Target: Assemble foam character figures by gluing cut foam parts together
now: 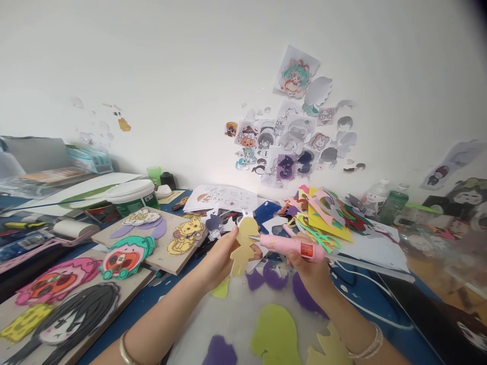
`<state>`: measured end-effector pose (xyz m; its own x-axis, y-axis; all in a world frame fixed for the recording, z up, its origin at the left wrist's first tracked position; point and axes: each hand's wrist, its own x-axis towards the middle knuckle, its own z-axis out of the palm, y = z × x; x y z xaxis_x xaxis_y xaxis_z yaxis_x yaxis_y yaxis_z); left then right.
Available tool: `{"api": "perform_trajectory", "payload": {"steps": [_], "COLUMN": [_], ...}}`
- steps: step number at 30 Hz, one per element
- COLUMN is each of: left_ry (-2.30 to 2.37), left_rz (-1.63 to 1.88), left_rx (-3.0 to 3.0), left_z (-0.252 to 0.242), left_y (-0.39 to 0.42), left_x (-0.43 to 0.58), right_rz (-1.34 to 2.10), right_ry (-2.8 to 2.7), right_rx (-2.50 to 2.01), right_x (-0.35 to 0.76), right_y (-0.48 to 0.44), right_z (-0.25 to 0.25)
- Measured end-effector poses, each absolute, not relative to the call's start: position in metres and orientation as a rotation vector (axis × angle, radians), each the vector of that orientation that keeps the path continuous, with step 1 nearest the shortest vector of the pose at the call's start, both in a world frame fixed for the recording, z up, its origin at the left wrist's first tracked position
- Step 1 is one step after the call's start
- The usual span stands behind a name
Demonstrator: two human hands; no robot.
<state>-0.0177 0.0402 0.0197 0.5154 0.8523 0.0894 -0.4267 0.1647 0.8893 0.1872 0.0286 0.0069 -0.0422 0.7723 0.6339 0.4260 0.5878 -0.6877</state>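
My left hand (pixel 224 256) grips a pale yellow foam cutout (pixel 244 246) shaped like a small figure and holds it upright. In my right hand (pixel 304 263) is a pink hot glue gun (pixel 281 245), its metal nozzle pointing left, at or very near the cutout's upper part; whether it touches I cannot tell. A clear glue stick (pixel 373 266) sticks out of the gun's rear. Below my hands, on a translucent sheet (pixel 198 319), lie a lime green foam piece (pixel 276 334), purple foam pieces (pixel 220 351) and a pale yellow spiky piece (pixel 327 347).
On the left, boards (pixel 129 289) carry finished-looking foam characters, with a white-lidded tub (pixel 131 195) behind. Coloured foam scraps (pixel 327 213), green scissors (pixel 319 234) and bottles (pixel 393 204) stand at the back right. A white cable (pixel 375 309) runs over the blue table. Paper drawings (pixel 292 137) cover the wall.
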Motion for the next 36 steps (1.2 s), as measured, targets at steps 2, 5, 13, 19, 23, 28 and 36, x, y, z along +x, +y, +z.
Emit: {"api": "perform_trajectory", "payload": {"steps": [2, 5, 13, 19, 23, 28, 36], "left_ry": [0.506, 0.533, 0.595, 0.593, 0.548, 0.53, 0.54], "left_rz": [0.935, 0.896, 0.852, 0.853, 0.836, 0.818, 0.821], "left_rx": [1.073, 1.087, 1.091, 1.093, 1.114, 1.126, 1.114], "left_z": [0.021, 0.023, 0.027, 0.025, 0.025, 0.025, 0.026], "left_y": [0.039, 0.036, 0.031, 0.032, 0.032, 0.031, 0.032], "left_x": [-0.017, -0.016, -0.015, -0.014, -0.013, -0.013, -0.014], "right_rz": [0.369, 0.367, 0.332, 0.264, 0.218, 0.297, 0.444], "right_ry": [-1.644, -1.618, -1.521, -1.536, -1.592, -1.535, -1.529], "right_rx": [-1.01, -1.023, -1.084, -1.091, -1.088, -1.116, -1.064], "right_x": [0.187, 0.185, 0.176, 0.178, 0.182, 0.18, 0.18], "right_y": [0.027, 0.025, 0.02, 0.023, 0.024, 0.024, 0.023], "right_z": [0.007, 0.008, 0.013, 0.01, 0.009, 0.009, 0.007]}}
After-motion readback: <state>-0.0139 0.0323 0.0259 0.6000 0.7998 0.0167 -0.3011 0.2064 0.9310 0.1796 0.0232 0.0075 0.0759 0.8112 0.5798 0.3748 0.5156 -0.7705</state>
